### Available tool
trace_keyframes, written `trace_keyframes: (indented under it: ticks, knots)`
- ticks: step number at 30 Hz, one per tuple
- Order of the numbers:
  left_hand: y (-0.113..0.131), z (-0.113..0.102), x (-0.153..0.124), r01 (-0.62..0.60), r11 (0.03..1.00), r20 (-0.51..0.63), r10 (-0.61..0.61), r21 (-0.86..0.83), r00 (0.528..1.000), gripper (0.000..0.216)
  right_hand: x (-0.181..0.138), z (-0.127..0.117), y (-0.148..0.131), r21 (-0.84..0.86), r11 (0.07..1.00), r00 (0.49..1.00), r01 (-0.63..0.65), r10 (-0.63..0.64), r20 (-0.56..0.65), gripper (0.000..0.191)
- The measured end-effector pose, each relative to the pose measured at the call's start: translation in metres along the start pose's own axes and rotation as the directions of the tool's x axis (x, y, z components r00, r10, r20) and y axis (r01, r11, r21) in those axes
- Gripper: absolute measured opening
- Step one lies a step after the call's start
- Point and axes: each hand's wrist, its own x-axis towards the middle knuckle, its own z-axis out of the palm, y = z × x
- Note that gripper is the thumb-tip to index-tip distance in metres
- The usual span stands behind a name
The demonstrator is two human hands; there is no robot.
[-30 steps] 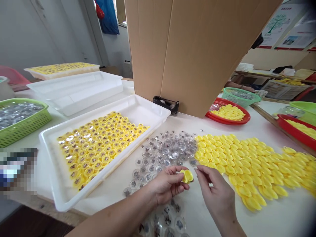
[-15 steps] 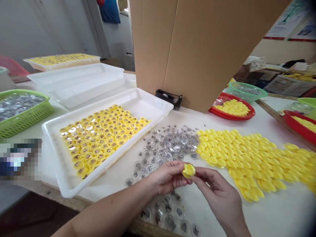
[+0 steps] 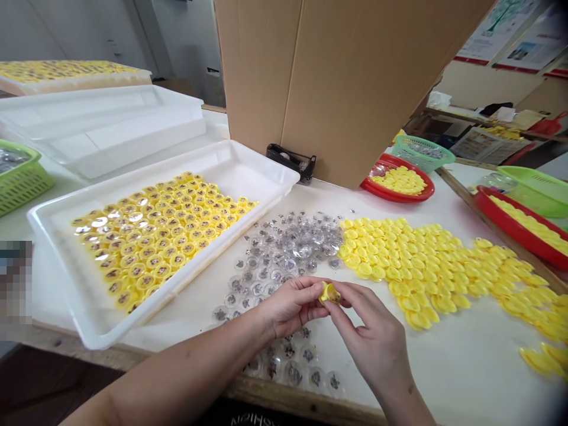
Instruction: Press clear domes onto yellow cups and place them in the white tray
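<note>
Between my two hands is a small round yellow plastic cap (image 3: pixel 329 293), raised a little over the table. My left hand (image 3: pixel 293 305) pinches its left side with thumb and fingers. The fingertips of my right hand (image 3: pixel 366 319) grip its right edge. A dark printed patch shows inside the cap, partly covered by fingers. Around and under my hands lie many clear plastic domes (image 3: pixel 293 251) with dark printed figures. A spread of yellow caps (image 3: pixel 399 254) lies to the right. At left, a white tray (image 3: pixel 266 183) holds rows of yellow caps with printed centres.
Behind stands a large cardboard box (image 3: pixel 346 89) with a black tape dispenser (image 3: pixel 291 163) at its foot. Red trays (image 3: pixel 377 192) of yellow caps and a green basket (image 3: pixel 423 155) stand at the right rear. Another white tray (image 3: pixel 146 133) and a green basket (image 3: pixel 24 186) are at left.
My view has shifted, so the scene sits further left and slightly higher. The yellow cap has been turned in my fingers, and a dark patch now shows inside it.
</note>
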Motion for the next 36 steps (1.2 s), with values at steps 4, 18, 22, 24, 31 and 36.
trace_keyframes:
  ticks: [4,18,22,24,31,36]
  knots:
    - [0.000,-0.001,0.001,0.041,0.999,0.000,-0.041,0.007,0.999,0.032,-0.001,-0.004,0.006,0.062,0.997,0.999,-0.045,0.044,0.013,0.029]
    - [0.001,-0.001,-0.002,0.069,0.993,0.032,-0.073,0.100,0.997,0.037,0.003,-0.021,0.013,0.082,0.985,0.964,0.149,-0.164,0.210,0.033]
    - [0.001,-0.001,-0.002,0.093,0.985,0.060,-0.102,0.145,0.993,0.041,0.003,-0.026,0.014,0.101,0.991,0.955,0.089,-0.114,0.273,0.028]
    - [0.001,0.000,-0.003,0.110,0.980,0.071,-0.123,0.166,0.990,0.043,0.004,-0.028,0.014,0.113,0.992,0.953,0.060,-0.090,0.288,0.024]
    - [0.002,0.002,-0.003,0.149,0.967,0.059,-0.164,0.205,0.985,0.047,0.009,-0.029,0.016,0.157,0.986,0.945,0.046,-0.094,0.312,0.021]
    - [0.004,0.003,-0.004,0.170,0.960,0.026,-0.180,0.221,0.983,0.050,0.008,-0.033,0.013,0.142,0.989,0.937,0.051,-0.096,0.337,0.023]
